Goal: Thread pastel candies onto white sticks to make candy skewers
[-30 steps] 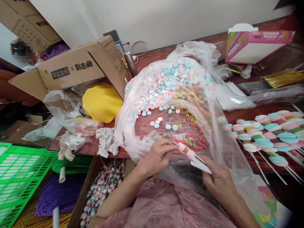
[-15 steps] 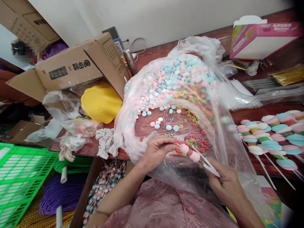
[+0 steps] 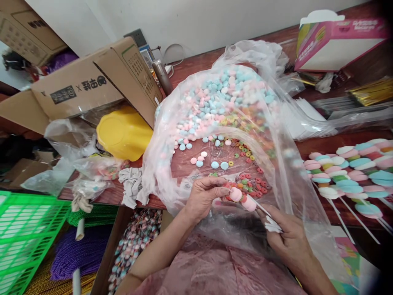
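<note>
My left hand (image 3: 204,198) is closed, thumb and fingers pinching the upper end of a candy skewer (image 3: 249,203) with pink marshmallow-like pieces and small red and green rings. My right hand (image 3: 287,229) is closed around several white sticks (image 3: 272,224). One of them runs up to the lower pink piece. Just beyond the fingers lie red and green ring candies (image 3: 259,186) on a clear plastic bag (image 3: 159,186). Pink, white and blue round candies (image 3: 211,98) are heaped farther back inside that bag.
Finished-looking candy skewers (image 3: 353,176) lie stacked on the right. A cardboard box (image 3: 82,84) and a yellow scalloped container (image 3: 123,135) are on the left. A pink carton (image 3: 340,43) stands at the back right. At lower left is a green plastic basket (image 3: 27,237).
The stick projecting above the skewer has come down into line with the pink pieces. The white sticks in my right hand have swung to a tighter bundle. The view has shifted slightly.
</note>
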Available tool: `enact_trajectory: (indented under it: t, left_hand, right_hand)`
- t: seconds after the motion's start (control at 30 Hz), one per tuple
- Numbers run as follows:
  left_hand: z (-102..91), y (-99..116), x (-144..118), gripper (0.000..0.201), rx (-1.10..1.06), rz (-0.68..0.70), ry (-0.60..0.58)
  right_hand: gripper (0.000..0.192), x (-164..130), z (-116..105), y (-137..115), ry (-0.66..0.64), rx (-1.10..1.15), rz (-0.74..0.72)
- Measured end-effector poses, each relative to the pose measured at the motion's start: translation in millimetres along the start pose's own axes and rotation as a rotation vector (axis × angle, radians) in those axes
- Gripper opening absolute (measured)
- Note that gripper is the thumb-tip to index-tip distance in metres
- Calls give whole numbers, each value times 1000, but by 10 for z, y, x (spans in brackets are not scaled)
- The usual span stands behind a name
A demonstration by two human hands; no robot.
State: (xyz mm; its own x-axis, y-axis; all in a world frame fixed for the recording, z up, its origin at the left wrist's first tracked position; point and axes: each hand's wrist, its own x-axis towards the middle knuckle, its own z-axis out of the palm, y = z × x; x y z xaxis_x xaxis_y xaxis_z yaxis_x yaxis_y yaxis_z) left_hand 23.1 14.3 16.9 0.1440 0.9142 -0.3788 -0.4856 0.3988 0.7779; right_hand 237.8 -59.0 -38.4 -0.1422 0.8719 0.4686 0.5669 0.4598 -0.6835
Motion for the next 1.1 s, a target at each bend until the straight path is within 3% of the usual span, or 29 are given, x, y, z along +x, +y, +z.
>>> enact_trajectory:
  t: [0.27, 0.43, 0.57, 0.7, 0.8, 0.87, 0.93, 1.03, 1.1]
  left_hand:
    - [10, -29, -5, 35, -76, -184, -94]
    - [101, -100, -46, 32, -34, -185, -144]
    - [99, 30, 30, 27, 286, -83, -224]
    - [116, 409, 324, 34, 646, -166, -477]
    - [243, 609, 596, 22, 965, 92, -478]
    - [368, 605, 739, 12, 1259, 352, -479]
    - [489, 511, 833, 17, 1537, 523, -591]
    - [598, 353, 920, 22, 1870, 569, -731]
    - [600, 311, 979, 22, 2028, 558, -664]
  right_hand:
    - [22, 65, 87, -277, 83, 79, 104]
    - [29, 67, 144, -277, 72, 155, 162]
    - [30, 28, 97, -151, 109, 91, 144]
    - [26, -28, 13, -4, 167, 51, 201]
    - [18, -44, -100, 119, 349, -7, 401]
    - [20, -32, -178, 168, 450, -26, 491]
    - [21, -7, -232, 169, 452, -23, 508]
    - [22, 29, -252, 110, 401, -23, 459]
    - [21, 36, -239, 78, 386, -11, 422]
